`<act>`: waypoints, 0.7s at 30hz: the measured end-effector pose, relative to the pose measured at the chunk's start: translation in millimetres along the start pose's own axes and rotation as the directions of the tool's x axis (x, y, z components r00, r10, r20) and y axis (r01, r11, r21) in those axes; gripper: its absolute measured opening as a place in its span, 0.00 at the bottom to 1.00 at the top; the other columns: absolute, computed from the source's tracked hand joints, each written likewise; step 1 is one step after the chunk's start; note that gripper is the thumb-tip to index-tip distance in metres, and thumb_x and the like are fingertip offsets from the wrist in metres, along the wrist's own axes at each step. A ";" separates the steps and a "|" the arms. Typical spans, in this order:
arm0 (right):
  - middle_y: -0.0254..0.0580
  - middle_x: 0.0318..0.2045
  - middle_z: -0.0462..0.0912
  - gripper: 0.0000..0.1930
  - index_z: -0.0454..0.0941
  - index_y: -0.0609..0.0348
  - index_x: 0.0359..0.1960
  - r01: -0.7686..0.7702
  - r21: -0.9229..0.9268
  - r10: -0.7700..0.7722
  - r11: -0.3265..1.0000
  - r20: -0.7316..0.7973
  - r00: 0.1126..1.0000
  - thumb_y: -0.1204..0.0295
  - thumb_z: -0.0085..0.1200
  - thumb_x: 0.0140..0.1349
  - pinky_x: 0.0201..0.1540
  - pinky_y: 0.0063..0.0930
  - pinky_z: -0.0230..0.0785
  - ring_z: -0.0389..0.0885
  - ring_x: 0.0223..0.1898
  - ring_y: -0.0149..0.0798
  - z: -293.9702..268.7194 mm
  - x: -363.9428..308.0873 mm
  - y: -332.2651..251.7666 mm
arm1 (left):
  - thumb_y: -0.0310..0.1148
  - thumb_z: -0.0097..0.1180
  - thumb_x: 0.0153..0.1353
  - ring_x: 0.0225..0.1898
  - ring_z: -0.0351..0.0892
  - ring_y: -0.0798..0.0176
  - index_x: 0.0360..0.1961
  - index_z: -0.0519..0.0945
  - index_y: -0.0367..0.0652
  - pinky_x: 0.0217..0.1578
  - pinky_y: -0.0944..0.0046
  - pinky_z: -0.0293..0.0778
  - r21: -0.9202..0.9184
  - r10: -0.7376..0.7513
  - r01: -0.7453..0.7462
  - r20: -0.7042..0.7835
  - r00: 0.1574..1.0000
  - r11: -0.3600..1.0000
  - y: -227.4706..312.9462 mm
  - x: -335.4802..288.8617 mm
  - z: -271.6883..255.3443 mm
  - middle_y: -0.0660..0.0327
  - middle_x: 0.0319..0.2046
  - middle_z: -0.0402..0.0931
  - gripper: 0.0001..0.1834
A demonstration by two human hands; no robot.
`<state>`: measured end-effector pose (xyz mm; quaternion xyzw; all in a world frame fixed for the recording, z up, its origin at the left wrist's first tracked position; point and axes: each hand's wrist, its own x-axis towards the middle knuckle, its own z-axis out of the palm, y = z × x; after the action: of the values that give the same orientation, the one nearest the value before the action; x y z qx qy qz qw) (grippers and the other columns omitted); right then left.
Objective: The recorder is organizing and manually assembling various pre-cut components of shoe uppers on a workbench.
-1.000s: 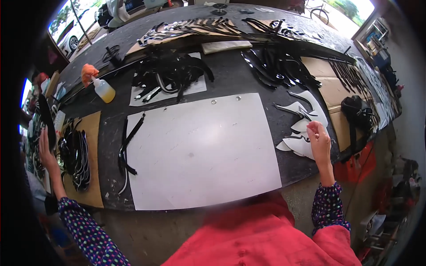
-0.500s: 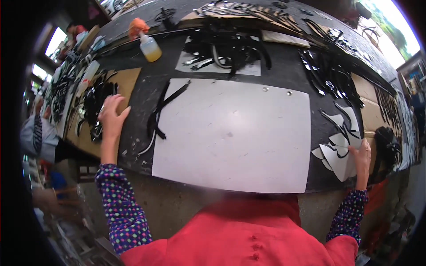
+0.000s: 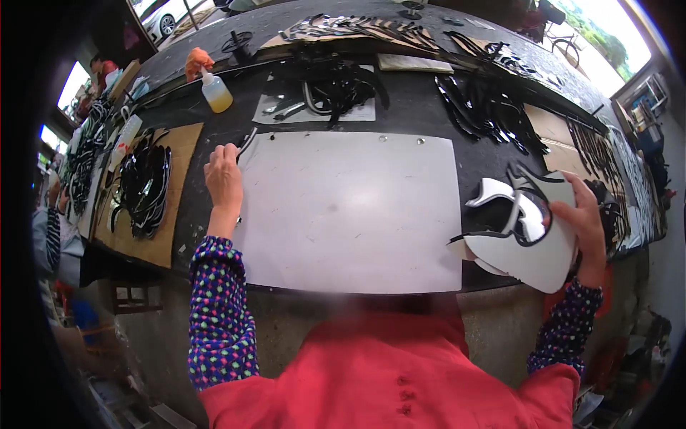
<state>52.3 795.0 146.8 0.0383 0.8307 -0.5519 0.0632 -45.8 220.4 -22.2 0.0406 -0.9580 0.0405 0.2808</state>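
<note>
At the left edge of the white board my left hand is closed over dark curved strips; one strip end sticks out past the fingertips, and the palm hides most of the rest. My right hand grips a bunch of white curved pieces with black edges at the board's right side. Its thumb lies on top of them, and the pieces stand tilted, seemingly raised off the dark table. Part of the bunch is reflective.
Brown cardboard with glossy black strips lies at the left. A squeeze bottle of yellow liquid stands behind the board. Black strips are heaped at the back, and more at the back right. Another person's sleeve shows far left.
My left hand moved right, from beside the cardboard onto the strips, and closed. My right hand picked up and tilted the white pieces. The whole view shifted somewhat.
</note>
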 end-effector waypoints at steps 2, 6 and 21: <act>0.43 0.44 0.80 0.32 0.67 0.62 0.61 0.035 -0.301 -0.058 0.953 -0.067 0.996 0.76 0.63 0.52 0.49 0.27 0.73 0.79 0.44 0.34 -15.0 22.0 63.9 | 0.26 0.52 0.62 0.42 0.76 0.59 0.36 0.75 0.47 0.43 0.58 0.70 -0.029 0.019 -0.020 -0.045 0.999 0.999 39.6 9.9 -30.0 0.63 0.37 0.74 0.03; 0.51 0.55 0.72 0.38 0.68 0.59 0.61 0.052 -0.735 -0.155 0.677 -0.073 0.985 0.76 0.68 0.43 0.62 0.38 0.64 0.70 0.58 0.53 -1.0 30.8 158.3 | 0.24 0.52 0.61 0.43 0.76 0.62 0.41 0.77 0.45 0.44 0.61 0.68 -0.222 0.285 -0.331 -0.215 0.934 0.917 126.8 -13.4 -70.9 0.65 0.39 0.75 0.08; 0.47 0.43 0.75 0.20 0.74 0.61 0.38 0.134 -0.764 -0.383 0.631 -0.157 0.910 0.78 0.68 0.42 0.51 0.37 0.68 0.74 0.47 0.50 18.0 19.5 147.8 | 0.45 0.46 0.70 0.68 0.62 0.54 0.61 0.73 0.45 0.66 0.53 0.57 -0.856 0.842 -0.476 -0.097 0.531 0.202 401.8 -54.8 -40.3 0.57 0.65 0.67 0.23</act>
<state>53.8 835.7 2.2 -0.0269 0.9774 -0.1588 -0.1368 -18.7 626.7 -40.0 -0.5105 -0.8099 -0.2883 0.0173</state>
